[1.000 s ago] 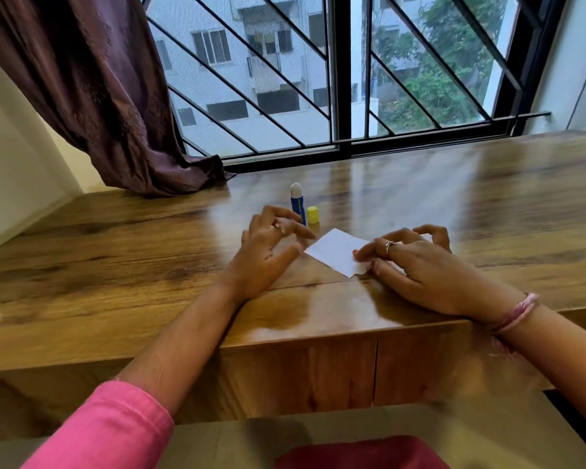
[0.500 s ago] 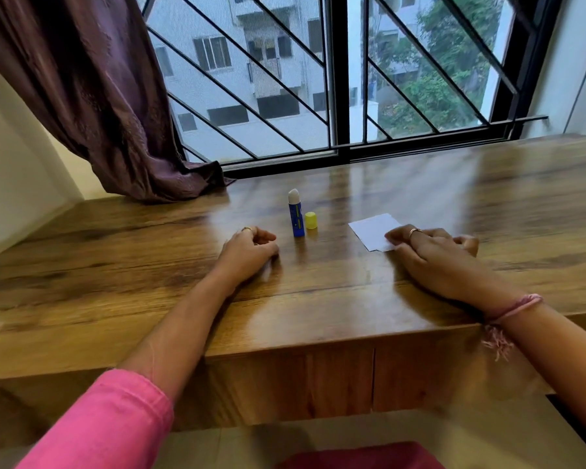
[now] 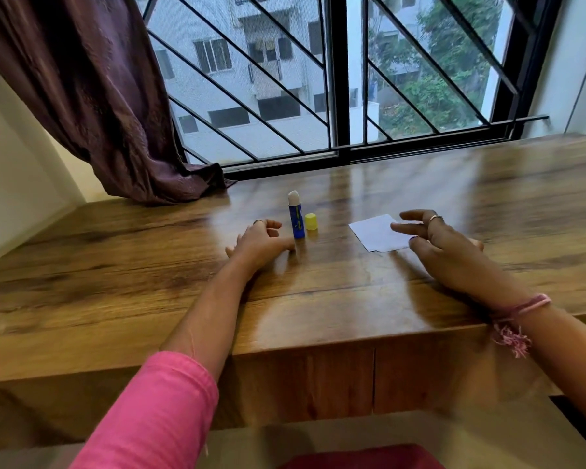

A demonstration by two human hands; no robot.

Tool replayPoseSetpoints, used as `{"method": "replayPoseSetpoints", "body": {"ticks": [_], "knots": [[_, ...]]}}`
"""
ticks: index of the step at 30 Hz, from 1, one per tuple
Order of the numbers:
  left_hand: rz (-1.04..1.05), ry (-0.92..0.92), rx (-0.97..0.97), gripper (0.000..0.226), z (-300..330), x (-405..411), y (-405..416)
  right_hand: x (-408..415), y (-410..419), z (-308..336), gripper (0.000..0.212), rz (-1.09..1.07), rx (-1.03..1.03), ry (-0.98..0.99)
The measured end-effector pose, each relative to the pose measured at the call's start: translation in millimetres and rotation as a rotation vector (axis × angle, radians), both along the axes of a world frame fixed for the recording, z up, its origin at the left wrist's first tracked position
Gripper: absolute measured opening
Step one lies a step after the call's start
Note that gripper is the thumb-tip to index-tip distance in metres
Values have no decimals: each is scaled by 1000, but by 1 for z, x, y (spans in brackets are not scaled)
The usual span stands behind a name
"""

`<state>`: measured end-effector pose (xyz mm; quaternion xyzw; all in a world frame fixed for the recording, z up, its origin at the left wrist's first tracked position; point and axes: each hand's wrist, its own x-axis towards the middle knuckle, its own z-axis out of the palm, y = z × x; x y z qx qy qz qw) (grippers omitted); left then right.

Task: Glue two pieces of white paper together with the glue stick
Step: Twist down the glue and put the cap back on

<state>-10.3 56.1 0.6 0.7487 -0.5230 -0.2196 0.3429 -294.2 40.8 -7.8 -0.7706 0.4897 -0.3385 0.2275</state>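
The white paper point(image 3: 376, 233) lies flat on the wooden table point(image 3: 318, 292), right of centre. A second sheet's edge shows at its near side. My right hand point(image 3: 440, 245) hovers over the paper's right part with fingers spread and loose, holding nothing; it is blurred. A blue glue stick point(image 3: 296, 216) stands upright, uncapped, with its white glue tip showing. Its yellow cap point(image 3: 311, 222) stands just to its right. My left hand point(image 3: 261, 242) rests on the table just left of the glue stick, fingers loosely curled, holding nothing.
A dark purple curtain point(image 3: 109, 106) hangs at the back left, its hem lying on the table. A barred window point(image 3: 339, 79) runs along the table's far edge. The table's front edge point(image 3: 318, 346) lies near my forearms.
My right hand slid the paper to the right, then lifted off it with fingers spread. My left hand let go of the paper, moved left and now rests beside the glue stick.
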Motion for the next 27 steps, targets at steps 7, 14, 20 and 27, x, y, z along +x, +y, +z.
{"method": "replayPoseSetpoints", "body": {"ticks": [7, 14, 20, 27], "knots": [[-81, -284, -182, 67, -7, -3, -7, 11, 11, 9, 35, 44, -141, 33], [-124, -255, -265, 61, -9, 4, -11, 32, -7, 34, 22, 136, -109, 25], [-125, 22, -337, 63, -8, 6, -13, 60, -50, 71, 13, 298, 27, 2], [-181, 26, -302, 55, -8, 4, -14, 92, -63, 47, 13, 229, -78, -59]]}}
